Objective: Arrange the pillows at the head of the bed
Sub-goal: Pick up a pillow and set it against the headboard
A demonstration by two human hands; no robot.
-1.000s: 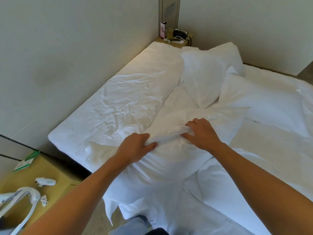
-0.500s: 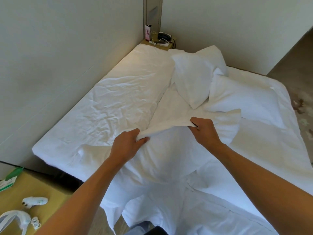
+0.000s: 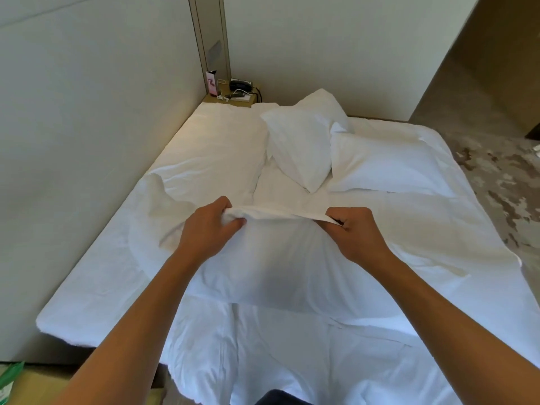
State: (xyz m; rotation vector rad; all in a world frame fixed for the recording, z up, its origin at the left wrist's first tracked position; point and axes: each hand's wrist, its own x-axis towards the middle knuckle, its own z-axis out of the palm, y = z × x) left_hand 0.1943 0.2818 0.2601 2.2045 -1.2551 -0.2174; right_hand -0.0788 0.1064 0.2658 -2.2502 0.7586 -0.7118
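Observation:
A white pillow (image 3: 271, 267) hangs in front of me, lifted off the bed (image 3: 87, 287). My left hand (image 3: 210, 229) grips its top edge at the left, and my right hand (image 3: 356, 232) pinches the same edge at the right. Two more white pillows lie further up the bed: one (image 3: 298, 144) stands tilted on its corner, the other (image 3: 388, 165) lies flat to its right. The bed's left side runs along the wall.
A small bedside table (image 3: 233, 99) with a phone, cables and a pink box stands in the far corner. A patterned carpet (image 3: 496, 176) lies right of the bed. A cardboard box (image 3: 17, 387) with a green packet sits at bottom left.
Both hands have raised the near pillow by its top edge and spread further apart. My view has shifted right, so the carpet shows and the box at bottom left has mostly left the frame.

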